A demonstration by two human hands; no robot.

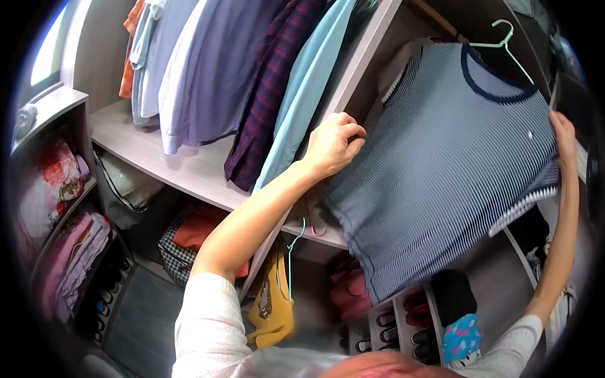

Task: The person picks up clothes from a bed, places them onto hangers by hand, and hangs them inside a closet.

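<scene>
A navy-and-white striped knit top [447,164] with a dark round neckline spreads out at the right. Its shoulder lies by a mint-green hanger [506,43], whose hook and one arm show above the neckline. My right hand [564,135] grips the top's right edge near the sleeve opening; some fingers are hidden behind the fabric. Beside the top's left edge, my left hand [337,143] is closed with its fingers curled inward. Whether it pinches anything is hidden.
Shirts [208,75] hang at upper left beside an upright panel [362,60]. A yellow garment [275,302] hangs below on a light-green hanger [290,252]. Shoes [387,331] fill cubbies underneath. Folded clothes [79,252] lie on left shelves, and a checkered box [176,249] stands on a lower level.
</scene>
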